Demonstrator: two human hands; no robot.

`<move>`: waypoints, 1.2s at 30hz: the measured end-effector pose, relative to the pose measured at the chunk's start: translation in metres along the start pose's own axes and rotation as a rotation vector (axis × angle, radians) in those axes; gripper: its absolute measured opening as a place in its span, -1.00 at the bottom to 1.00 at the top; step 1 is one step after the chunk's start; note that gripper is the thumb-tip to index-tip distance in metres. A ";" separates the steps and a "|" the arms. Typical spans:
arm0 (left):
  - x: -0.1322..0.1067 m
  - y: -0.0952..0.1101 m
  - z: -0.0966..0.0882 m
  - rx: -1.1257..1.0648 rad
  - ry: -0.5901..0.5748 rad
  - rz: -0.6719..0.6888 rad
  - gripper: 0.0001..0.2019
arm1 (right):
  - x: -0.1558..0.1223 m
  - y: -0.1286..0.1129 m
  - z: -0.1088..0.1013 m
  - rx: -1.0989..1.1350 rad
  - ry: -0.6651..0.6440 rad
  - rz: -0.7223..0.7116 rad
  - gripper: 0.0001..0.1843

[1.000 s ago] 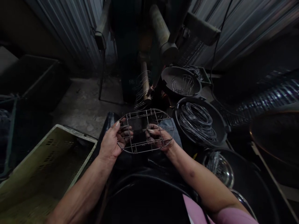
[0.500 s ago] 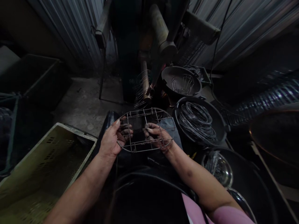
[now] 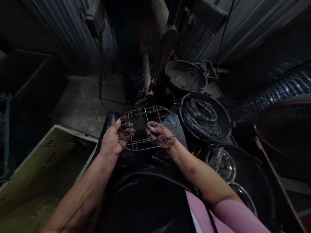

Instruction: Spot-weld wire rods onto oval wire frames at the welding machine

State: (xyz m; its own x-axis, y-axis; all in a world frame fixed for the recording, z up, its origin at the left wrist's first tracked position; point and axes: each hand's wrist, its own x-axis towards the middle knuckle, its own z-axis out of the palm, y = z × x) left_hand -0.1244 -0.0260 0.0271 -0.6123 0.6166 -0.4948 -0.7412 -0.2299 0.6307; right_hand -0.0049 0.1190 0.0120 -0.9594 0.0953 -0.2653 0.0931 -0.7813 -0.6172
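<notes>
An oval wire grid frame [image 3: 155,113] is held flat above my lap, in front of a dark machine. My left hand [image 3: 113,139] grips its left rim, thumb on top and fingers curled under the wires. My right hand [image 3: 159,134] is closed on the wires near the frame's middle and lower right edge. Just beyond the frame, a metal rod [image 3: 147,79] of the machine carries several wire hoops.
A pale plastic crate [image 3: 46,165] stands at my left. To the right are a black tub of coiled wire [image 3: 201,118], a farther tub with a wire basket [image 3: 186,79], and shiny metal bowls [image 3: 222,163]. Corrugated sheet walls close the back.
The frame and both hands have shifted slightly left and up in the view as my head turned; the grip on the frame is unchanged.
</notes>
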 end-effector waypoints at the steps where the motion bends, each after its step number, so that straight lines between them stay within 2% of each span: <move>1: 0.000 0.000 0.000 -0.003 0.009 0.000 -0.77 | 0.000 0.000 -0.001 0.005 0.000 0.004 -0.88; 16: 0.019 0.002 0.007 -0.018 0.098 -0.069 -0.76 | 0.016 -0.008 -0.007 0.057 0.042 0.038 -0.84; 30: 0.026 0.005 0.015 0.124 0.072 0.056 -0.79 | 0.022 -0.013 -0.011 0.023 0.036 -0.017 -0.86; 36: 0.016 0.009 0.021 0.118 0.066 0.088 -0.72 | 0.013 -0.015 -0.002 -0.007 0.085 -0.023 -0.80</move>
State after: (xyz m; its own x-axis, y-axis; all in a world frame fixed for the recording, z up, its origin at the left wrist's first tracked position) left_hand -0.1353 -0.0022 0.0373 -0.6930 0.5464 -0.4704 -0.6490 -0.1886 0.7371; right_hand -0.0184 0.1331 0.0166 -0.9353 0.1653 -0.3129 0.0735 -0.7741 -0.6287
